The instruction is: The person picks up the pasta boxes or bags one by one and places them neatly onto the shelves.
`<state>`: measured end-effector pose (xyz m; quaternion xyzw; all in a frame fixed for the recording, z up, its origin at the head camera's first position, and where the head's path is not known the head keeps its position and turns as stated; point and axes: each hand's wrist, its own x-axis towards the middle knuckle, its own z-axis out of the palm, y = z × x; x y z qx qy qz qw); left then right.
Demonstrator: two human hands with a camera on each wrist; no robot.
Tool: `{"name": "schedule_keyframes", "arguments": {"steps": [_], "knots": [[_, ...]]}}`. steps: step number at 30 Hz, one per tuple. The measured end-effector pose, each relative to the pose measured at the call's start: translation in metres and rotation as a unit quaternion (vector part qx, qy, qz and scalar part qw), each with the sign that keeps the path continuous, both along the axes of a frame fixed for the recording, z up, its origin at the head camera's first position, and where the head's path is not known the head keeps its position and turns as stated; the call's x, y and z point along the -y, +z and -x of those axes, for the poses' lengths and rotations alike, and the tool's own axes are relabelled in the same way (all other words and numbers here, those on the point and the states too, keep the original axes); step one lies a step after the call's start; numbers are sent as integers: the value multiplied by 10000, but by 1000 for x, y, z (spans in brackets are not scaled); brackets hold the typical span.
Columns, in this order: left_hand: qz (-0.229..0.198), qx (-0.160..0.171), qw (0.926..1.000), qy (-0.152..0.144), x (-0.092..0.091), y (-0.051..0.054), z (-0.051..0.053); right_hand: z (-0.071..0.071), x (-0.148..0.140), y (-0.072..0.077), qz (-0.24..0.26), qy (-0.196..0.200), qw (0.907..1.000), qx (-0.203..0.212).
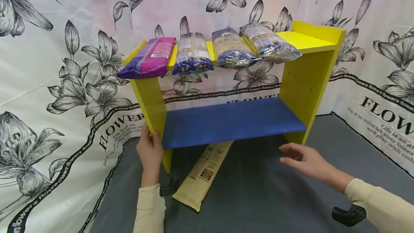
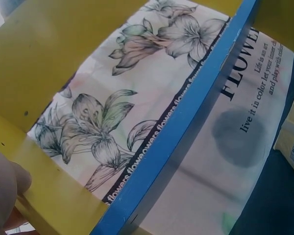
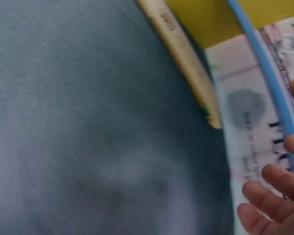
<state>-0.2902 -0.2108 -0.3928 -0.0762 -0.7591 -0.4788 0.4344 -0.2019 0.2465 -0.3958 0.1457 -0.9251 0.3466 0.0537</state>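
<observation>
A small yellow shelf unit (image 1: 308, 82) with a blue shelf board (image 1: 226, 121) stands on the grey surface. My left hand (image 1: 150, 150) grips the edge of its left side panel (image 1: 148, 100), thumb on the near side and fingers passing behind. In the left wrist view the thumb (image 2: 7, 181) shows against the yellow panel. My right hand (image 1: 304, 159) hovers near the bottom of the right panel with relaxed, spread fingers and holds nothing. Beneath the blue board lies a long pale-yellow packet (image 1: 203, 175), its far end hidden under the board.
Along the yellow top rest a pink and purple packet (image 1: 152, 56) and several clear-and-blue packets, among them one in the middle (image 1: 231, 48) and one at the right (image 1: 270, 42). Behind hangs a white flower-printed cloth (image 1: 71, 85). Grey cloth (image 1: 252, 197) covers the surface.
</observation>
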Motion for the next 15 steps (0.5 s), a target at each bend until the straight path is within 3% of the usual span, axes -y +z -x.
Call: {"name": "schedule_keyframes", "arguments": {"steps": [6,11,15], "knots": [[-124,192,9997,-75,1,1,1,13,36,-35,208,44,9976,655],[-136,254,9996,-27,1,1,1,28,72,-45,536,-176,9934,995],[-140,256,9996,30,1,1,1,39,103,-49,1117,-291,9819,1499]]}}
